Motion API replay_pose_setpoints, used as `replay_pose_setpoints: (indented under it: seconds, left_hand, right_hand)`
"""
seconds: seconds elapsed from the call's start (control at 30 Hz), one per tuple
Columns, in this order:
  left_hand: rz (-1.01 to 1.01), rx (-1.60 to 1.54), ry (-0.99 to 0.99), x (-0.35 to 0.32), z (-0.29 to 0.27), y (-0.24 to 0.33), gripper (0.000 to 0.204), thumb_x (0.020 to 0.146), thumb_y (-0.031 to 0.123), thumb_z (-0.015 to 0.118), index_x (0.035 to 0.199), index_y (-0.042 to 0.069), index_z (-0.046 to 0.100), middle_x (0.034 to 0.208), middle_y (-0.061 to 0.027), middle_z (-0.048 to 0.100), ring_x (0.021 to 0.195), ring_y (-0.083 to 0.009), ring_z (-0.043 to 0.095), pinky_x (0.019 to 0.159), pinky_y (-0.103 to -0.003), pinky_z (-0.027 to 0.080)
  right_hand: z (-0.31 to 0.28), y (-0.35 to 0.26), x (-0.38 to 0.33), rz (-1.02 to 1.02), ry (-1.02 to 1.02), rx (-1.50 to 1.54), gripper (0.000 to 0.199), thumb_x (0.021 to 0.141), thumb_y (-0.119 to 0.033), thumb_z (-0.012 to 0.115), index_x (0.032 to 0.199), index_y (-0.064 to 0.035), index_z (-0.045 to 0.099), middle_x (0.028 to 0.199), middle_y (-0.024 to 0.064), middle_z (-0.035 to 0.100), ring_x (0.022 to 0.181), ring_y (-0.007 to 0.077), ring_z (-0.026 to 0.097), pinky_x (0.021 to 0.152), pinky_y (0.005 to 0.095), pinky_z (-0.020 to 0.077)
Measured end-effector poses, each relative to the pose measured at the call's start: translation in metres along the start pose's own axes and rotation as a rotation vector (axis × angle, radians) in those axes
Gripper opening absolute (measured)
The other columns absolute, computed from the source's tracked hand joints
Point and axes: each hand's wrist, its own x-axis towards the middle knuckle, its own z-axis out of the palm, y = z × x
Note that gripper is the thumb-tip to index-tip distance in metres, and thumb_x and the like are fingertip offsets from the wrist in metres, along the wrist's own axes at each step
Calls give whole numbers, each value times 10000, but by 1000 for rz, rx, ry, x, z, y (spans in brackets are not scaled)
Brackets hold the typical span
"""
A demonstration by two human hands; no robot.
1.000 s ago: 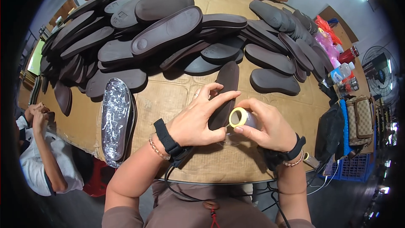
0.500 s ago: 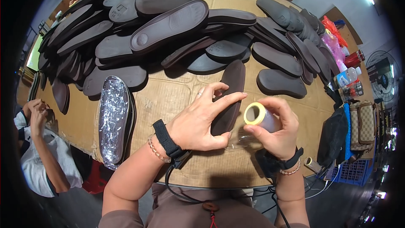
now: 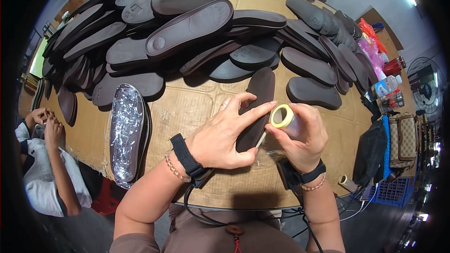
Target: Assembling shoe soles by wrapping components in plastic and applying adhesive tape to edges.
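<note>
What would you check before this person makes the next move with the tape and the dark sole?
1. Left hand lies flat on the dark sole, pinning it: ok.
2. Right hand grips the tape roll: ok.
3. Clear tape runs from roll to sole: cannot tell, too thin and shiny.
4. Sole rests on the cardboard-covered table, apart from the sole pile: ok.
5. Foil-wrapped sole lies away from both hands: ok.
6. Tape stuck smoothly: cannot tell.
</note>
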Motion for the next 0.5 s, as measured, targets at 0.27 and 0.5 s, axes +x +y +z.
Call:
replay_pose_setpoints:
  seconds: [0.27, 0.5]
  left_hand:
    - [-17, -16, 5, -1, 0, 0, 900, 685, 234, 744, 1533, 115, 468, 1418, -284, 427, 1287, -458, 488, 1109, -496, 423]
    - [-96, -71, 103, 0, 9, 2, 717, 777, 170, 696, 1468, 103, 516, 1403, -259, 464, 1298, -434, 503, 1106, -480, 425]
  right_hand:
    - [4, 0, 0, -5, 1, -24, 592, 675, -147, 959, 1167, -25, 653, 1045, 127, 698, 933, 301, 686, 801, 381, 564]
    - [12, -2, 4, 31, -52, -94, 570, 754, -255, 916, 1188, -23, 628, 1033, 140, 680, 912, 346, 669, 775, 399, 550]
